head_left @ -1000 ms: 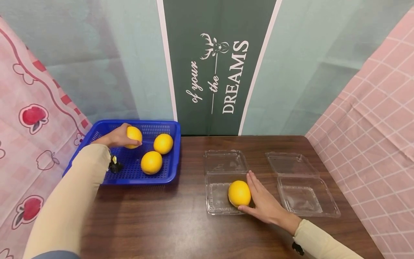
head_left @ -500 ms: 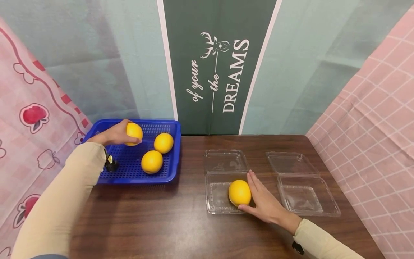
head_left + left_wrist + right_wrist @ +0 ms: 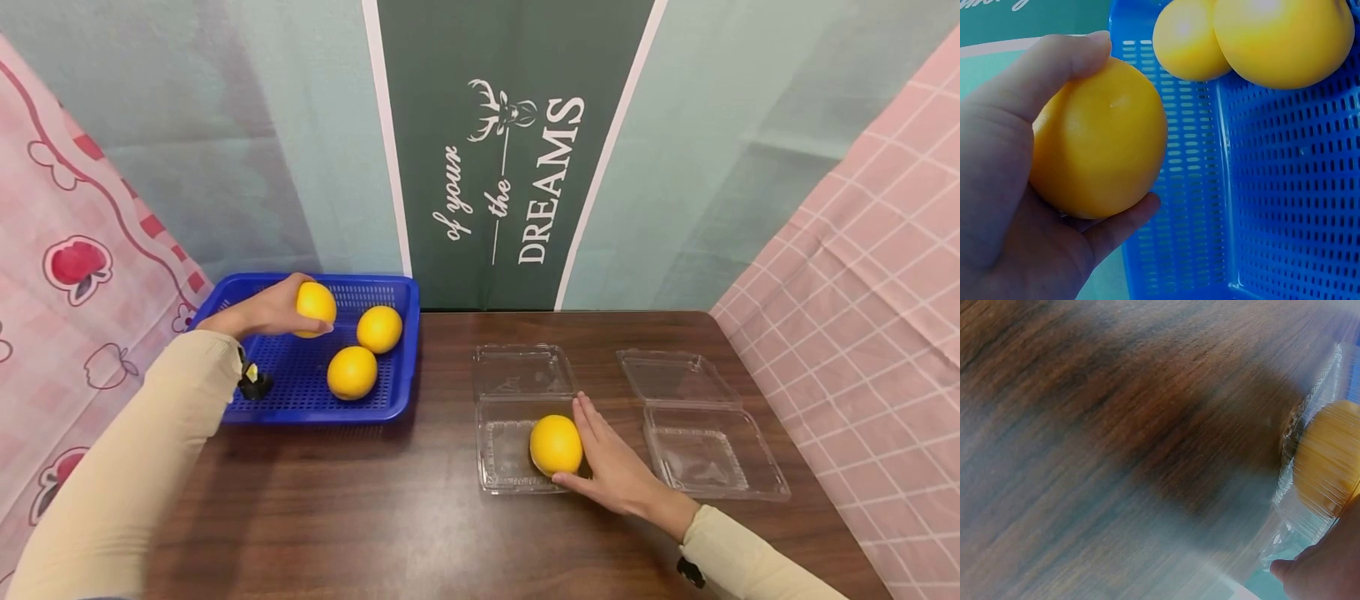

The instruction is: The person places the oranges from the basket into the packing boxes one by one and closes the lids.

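An orange point(image 3: 318, 307) is gripped in my left hand point(image 3: 273, 307), raised over the far part of a blue plastic basket point(image 3: 408, 367). In the left wrist view, thumb and fingers curve round that orange point(image 3: 1107, 144). Two more oranges lie in the basket, a farther orange point(image 3: 379, 330) and a nearer orange point(image 3: 352, 373). My right hand point(image 3: 617, 467) rests with straight fingers against another orange point(image 3: 556, 446), which sits in the base of a clear hinged container point(image 3: 498, 479). Part of the right hand is cut off in the right wrist view.
A second clear container point(image 3: 701, 458) stands with its lid laid back on the right of the brown wooden table point(image 3: 420, 517). Printed cloths hang behind and at both sides. The basket stands against the back cloth.
My left hand, with the orange in it, has risen slightly and shifted a little to the right above the basket. The right hand and its orange stay in place.
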Available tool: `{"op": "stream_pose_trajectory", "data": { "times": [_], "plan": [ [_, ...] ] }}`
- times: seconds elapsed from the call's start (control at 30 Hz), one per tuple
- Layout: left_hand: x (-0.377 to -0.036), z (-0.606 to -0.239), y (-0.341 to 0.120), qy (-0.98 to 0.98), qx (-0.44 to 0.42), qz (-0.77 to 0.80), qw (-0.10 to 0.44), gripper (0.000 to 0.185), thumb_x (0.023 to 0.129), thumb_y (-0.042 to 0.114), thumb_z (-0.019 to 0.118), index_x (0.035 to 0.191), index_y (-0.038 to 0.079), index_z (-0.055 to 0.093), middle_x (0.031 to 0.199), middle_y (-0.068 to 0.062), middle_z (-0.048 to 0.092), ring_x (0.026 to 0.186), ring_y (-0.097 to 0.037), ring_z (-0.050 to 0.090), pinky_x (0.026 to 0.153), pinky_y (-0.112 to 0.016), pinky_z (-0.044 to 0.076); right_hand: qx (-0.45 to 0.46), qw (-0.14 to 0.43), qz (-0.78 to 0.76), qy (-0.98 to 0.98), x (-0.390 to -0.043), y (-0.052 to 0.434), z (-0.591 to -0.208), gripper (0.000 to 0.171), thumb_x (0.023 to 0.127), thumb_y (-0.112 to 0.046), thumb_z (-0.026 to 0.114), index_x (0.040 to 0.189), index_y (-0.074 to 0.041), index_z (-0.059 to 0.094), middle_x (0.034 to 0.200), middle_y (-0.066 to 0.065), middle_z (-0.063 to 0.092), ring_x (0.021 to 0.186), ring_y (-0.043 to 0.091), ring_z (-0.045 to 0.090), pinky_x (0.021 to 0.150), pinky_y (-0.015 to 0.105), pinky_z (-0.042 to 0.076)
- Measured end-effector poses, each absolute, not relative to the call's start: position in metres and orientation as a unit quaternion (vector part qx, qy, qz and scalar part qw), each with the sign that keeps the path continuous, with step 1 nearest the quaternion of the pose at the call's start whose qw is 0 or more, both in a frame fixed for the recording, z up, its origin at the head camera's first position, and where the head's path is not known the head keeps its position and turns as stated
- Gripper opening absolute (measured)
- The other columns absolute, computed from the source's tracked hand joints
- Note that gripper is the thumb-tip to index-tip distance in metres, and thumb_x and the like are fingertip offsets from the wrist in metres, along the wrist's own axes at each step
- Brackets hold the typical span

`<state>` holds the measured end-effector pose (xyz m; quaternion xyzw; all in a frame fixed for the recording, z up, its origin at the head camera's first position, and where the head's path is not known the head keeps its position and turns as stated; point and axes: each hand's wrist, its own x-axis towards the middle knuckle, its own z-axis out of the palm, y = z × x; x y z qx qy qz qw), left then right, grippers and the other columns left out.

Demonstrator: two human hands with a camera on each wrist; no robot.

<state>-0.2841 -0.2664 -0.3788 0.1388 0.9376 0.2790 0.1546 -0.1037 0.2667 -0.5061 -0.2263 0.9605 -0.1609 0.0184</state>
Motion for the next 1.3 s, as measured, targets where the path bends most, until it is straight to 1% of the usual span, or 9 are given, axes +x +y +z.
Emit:
{"op": "stream_pose_trajectory", "data": {
  "times": [0.17,0.3,0.5,0.7,0.9,1.3],
  "plan": [
    [-0.283,-0.374,-0.260,0.940,0.141,0.274,0.145,0.089,0.088,0.033,0.079,0.145,-0.011,0.027,0.121,-0.029,0.050,0.097,-0.038,0.055,0.081,-0.049,0.052,-0.232,0.023,-0.163,0.959,-0.111,0.271,-0.503,0.114,0.089,-0.066,0.066,0.158,0.009,0.014,0.165,0.029,0.009,0.151,0.043,0.021,0.115,0.058,0.030],
    [-0.279,-0.368,-0.255,0.941,0.145,0.274,0.138,0.089,0.087,0.033,0.081,0.144,-0.011,0.028,0.119,-0.029,0.051,0.094,-0.037,0.056,0.078,-0.048,0.053,-0.237,0.024,-0.162,0.958,-0.117,0.275,-0.500,0.114,0.089,-0.065,0.066,0.158,0.010,0.015,0.165,0.029,0.010,0.151,0.043,0.021,0.115,0.058,0.030],
    [-0.272,-0.360,-0.249,0.938,0.170,0.273,0.131,0.092,0.086,0.031,0.082,0.146,-0.010,0.027,0.121,-0.028,0.051,0.094,-0.036,0.057,0.076,-0.045,0.054,-0.235,0.015,-0.161,0.958,-0.111,0.272,-0.504,0.114,0.089,-0.065,0.066,0.157,0.011,0.015,0.165,0.029,0.010,0.151,0.043,0.021,0.115,0.057,0.030],
    [-0.262,-0.354,-0.245,0.933,0.203,0.268,0.124,0.093,0.084,0.032,0.083,0.147,-0.010,0.028,0.118,-0.026,0.053,0.091,-0.032,0.058,0.073,-0.042,0.054,-0.230,0.011,-0.162,0.960,-0.106,0.268,-0.508,0.113,0.090,-0.065,0.066,0.158,0.009,0.014,0.166,0.028,0.009,0.151,0.042,0.020,0.115,0.057,0.030],
    [-0.247,-0.350,-0.236,0.931,0.232,0.259,0.112,0.090,0.083,0.030,0.085,0.146,-0.007,0.032,0.120,-0.023,0.054,0.095,-0.032,0.058,0.077,-0.044,0.054,-0.228,0.006,-0.163,0.960,-0.099,0.266,-0.514,0.114,0.090,-0.065,0.065,0.158,0.009,0.013,0.166,0.028,0.009,0.151,0.042,0.020,0.115,0.057,0.030],
    [-0.216,-0.348,-0.209,0.918,0.298,0.251,0.075,0.085,0.081,0.029,0.086,0.142,-0.006,0.038,0.124,-0.020,0.055,0.101,-0.031,0.057,0.086,-0.047,0.053,-0.232,-0.006,-0.159,0.959,-0.087,0.268,-0.527,0.114,0.090,-0.066,0.065,0.157,0.010,0.014,0.165,0.029,0.009,0.151,0.042,0.020,0.115,0.057,0.030]
  ]
}}
